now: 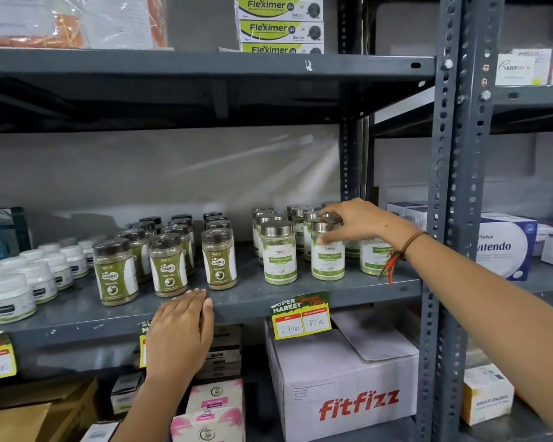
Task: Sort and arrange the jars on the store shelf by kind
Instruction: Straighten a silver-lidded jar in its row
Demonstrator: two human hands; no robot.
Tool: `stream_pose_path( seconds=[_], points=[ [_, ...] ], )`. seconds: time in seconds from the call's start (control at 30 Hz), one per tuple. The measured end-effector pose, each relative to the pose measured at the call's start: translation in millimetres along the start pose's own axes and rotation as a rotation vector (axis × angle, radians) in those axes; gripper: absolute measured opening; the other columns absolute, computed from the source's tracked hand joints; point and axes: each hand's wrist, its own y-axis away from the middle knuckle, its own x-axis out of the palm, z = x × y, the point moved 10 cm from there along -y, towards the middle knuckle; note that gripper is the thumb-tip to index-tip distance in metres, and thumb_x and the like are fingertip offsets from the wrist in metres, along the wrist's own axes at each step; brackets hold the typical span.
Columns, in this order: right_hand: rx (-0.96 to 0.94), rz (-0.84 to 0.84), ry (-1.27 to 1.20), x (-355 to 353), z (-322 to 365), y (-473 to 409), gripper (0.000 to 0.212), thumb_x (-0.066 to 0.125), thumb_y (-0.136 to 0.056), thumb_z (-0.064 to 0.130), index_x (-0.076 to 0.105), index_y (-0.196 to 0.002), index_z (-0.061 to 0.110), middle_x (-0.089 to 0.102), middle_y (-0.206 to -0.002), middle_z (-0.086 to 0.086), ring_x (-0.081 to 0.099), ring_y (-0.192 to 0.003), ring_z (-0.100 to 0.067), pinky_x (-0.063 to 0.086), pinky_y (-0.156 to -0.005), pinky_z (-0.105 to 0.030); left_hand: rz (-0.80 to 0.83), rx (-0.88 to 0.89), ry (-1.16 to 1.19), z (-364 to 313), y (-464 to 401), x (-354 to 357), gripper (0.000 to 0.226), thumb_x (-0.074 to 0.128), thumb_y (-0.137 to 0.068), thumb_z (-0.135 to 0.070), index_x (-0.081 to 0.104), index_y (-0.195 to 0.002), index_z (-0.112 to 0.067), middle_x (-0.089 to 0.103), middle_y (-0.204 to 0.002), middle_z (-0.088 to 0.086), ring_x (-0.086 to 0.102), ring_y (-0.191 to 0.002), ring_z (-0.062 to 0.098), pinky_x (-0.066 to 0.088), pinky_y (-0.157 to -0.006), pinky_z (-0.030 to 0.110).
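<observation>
Grey slotted-steel shelving against a pale wall, with the middle shelf (268, 295) carrying three groups of jars. Sitting at far left, white tubs (12, 296) in rows; standing in the middle, dark-lidded Gaska jars (219, 258) of tan powder in three columns running front to back; standing to the right, silver-lidded Moringa Leaves jars (278, 252) with green-and-white labels. Reaching in from the right, right hand (359, 223) gripping the front Moringa jar (328, 252) just below its lid, fingers curled over the top and thumb pressing the near side, jar upright on the shelf among its own kind. Wearing a threaded band (399, 253) at that wrist. Resting flat on the shelf's front edge just beside the nearest Gaska jar, left hand (181, 327) with fingers straight and together, holding nothing. Hanging from the shelf lip, a yellow price tag (300, 315). Sitting below, a white Fitfizz carton (342, 387); stacked above, Fleximer boxes (280, 27).
</observation>
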Motion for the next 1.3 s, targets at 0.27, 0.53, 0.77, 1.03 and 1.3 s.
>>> stream_pose_path(
  seconds=[0.27, 0.53, 0.77, 1.03, 1.3],
  points=[
    [-0.234, -0.336, -0.037, -34.3, 89.7, -0.9, 0.078, 0.048, -0.078, 0.076, 0.048, -0.139, 0.027, 0.053, -0.141, -0.001, 0.048, -0.129, -0.021, 0.041, -0.100, -0.042, -0.009, 0.001, -0.002, -0.6, -0.2, -2.3, 0.046, 0.036, -0.095, -0.036, 0.071, -0.110, -0.009, 0.073, -0.111, 0.007, 0.065, -0.105, 0.024, 0.047, -0.096, 0.041],
    [-0.430, -0.104, 0.036, 18.6, 206.1, -40.0, 0.061, 0.058, -0.090, 0.050, 0.045, -0.142, 0.021, 0.052, -0.139, -0.011, 0.048, -0.126, -0.028, 0.044, -0.099, -0.042, -0.015, 0.021, 0.002, 0.4, -2.1, -1.1, 0.044, 0.037, -0.096, -0.035, 0.070, -0.111, -0.011, 0.072, -0.112, 0.005, 0.065, -0.106, 0.022, 0.048, -0.096, 0.039],
    [-0.382, 0.000, 0.069, 46.4, 215.3, -63.9, 0.068, 0.059, -0.086, 0.057, 0.044, -0.143, 0.022, 0.051, -0.141, -0.010, 0.050, -0.126, -0.031, 0.045, -0.097, -0.041, -0.041, 0.025, -0.022, 2.4, -2.8, 1.3, 0.041, 0.040, -0.096, -0.035, 0.071, -0.110, -0.013, 0.073, -0.110, 0.003, 0.066, -0.105, 0.019, 0.047, -0.096, 0.036],
    [-0.395, 0.018, 0.008, 48.9, 215.4, -64.1, 0.064, 0.062, -0.084, 0.056, 0.053, -0.137, 0.021, 0.052, -0.143, -0.003, 0.049, -0.129, -0.025, 0.042, -0.102, -0.040, -0.078, 0.029, -0.036, 1.7, -1.8, -0.5, 0.038, 0.042, -0.095, -0.034, 0.072, -0.108, -0.013, 0.074, -0.108, 0.002, 0.066, -0.104, 0.018, 0.046, -0.096, 0.033],
    [-0.387, 0.033, 0.002, 45.8, 210.9, -58.2, 0.067, 0.062, -0.084, 0.057, 0.052, -0.139, 0.020, 0.050, -0.145, -0.002, 0.046, -0.131, -0.023, 0.039, -0.104, -0.039, -0.076, 0.030, -0.018, 0.8, -2.1, -1.6, 0.039, 0.041, -0.096, -0.034, 0.071, -0.109, -0.012, 0.073, -0.110, 0.003, 0.066, -0.106, 0.018, 0.046, -0.097, 0.035]
  ],
)
